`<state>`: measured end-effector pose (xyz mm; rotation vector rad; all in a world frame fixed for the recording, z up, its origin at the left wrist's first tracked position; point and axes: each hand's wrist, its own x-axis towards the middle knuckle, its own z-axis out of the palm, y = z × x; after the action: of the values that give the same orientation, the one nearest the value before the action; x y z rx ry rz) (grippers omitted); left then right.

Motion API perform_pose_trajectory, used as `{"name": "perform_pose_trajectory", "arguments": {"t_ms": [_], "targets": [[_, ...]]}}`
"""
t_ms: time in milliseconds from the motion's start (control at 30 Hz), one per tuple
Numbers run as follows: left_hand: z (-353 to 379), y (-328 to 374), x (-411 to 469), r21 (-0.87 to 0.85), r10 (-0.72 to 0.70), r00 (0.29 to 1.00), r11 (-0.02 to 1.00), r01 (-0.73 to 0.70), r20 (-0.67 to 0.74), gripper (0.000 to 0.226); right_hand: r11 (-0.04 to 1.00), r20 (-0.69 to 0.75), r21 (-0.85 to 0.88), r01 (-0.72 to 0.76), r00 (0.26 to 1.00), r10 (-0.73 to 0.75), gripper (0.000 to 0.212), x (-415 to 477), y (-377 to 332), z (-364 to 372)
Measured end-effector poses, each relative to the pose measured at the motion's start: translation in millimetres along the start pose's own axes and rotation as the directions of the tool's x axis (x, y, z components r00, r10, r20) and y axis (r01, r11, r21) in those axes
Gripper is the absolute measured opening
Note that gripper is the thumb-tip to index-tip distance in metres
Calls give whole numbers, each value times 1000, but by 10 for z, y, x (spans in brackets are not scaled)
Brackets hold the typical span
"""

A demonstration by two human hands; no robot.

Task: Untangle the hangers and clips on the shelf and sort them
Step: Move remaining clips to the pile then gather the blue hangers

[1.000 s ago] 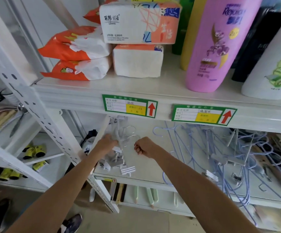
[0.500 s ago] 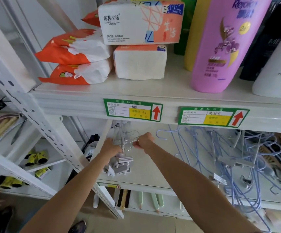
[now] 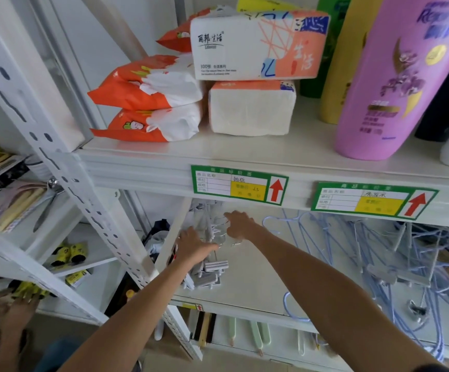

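We count two hands in the lower shelf (image 3: 250, 291) bay. The left hand (image 3: 195, 247) reaches into the clips (image 3: 210, 275), fingers forward; its grip is hidden, so we cannot tell if it holds anything. The right hand (image 3: 240, 225), just beside it, has its fingers curled over the wire hooks (image 3: 219, 233) above the clips. Two grey clip bars show clearly below the left hand; the rest are too bunched to count. The blue hangers (image 3: 379, 251) lie in one tangle at the right of the same shelf, well apart from the clips, and we cannot count them.

On the shelf edge above are two green tags (image 3: 239, 183). Up top are three orange packs (image 3: 142, 87), one half hidden, and two white packs (image 3: 252, 108). There is one pink bottle (image 3: 395, 84), with parts of four more bottles around it. Another person's hand (image 3: 3, 311) is at lower left.
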<state>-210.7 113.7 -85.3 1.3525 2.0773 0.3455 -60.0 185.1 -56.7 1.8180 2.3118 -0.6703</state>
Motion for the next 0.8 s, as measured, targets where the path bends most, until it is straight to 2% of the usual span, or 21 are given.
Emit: {"name": "perform_pose_trajectory", "arguments": {"t_ms": [67, 167, 233, 300, 400, 533, 667, 800], "targets": [[-29, 39, 6, -26, -11, 1000, 1000, 10, -13, 108, 998, 36, -18, 64, 997, -63, 53, -17, -37, 25], [-95, 111, -64, -18, -2, 1000, 1000, 2, -25, 68, 995, 37, -9, 97, 995, -97, 48, -43, -22, 76], [-134, 166, -98, -11, 17, 1000, 1000, -17, -15, 42, 995, 53, 84, 55, 997, -60, 52, -44, 10, 112], [-147, 194, -87, 20, 33, 999, 999, -33, -10, 31, 989, 85, 141, 49, 994, -61, 59, -61, 35, 135], [-154, 237, -85, 110, 47, 999, 993, -48, 9, 39, 983, 100, 170, 71, 991, -88, 76, -98, 68, 170], [-147, 291, -67, 146, 68, 998, 987, -66, -8, 25, 992, 109, 39, 120, 986, -123, 103, -117, 59, 254], [-85, 359, -95, 161, 87, 996, 983, -87, 9, 24, 992, 81, -30, 123, 989, -120, 108, -209, -57, 318], [-39, 298, 10, 193, 100, 994, 976, -106, 40, 32, 991, -74, 31, 132, 989, -130, 94, -265, -51, 399]]}}
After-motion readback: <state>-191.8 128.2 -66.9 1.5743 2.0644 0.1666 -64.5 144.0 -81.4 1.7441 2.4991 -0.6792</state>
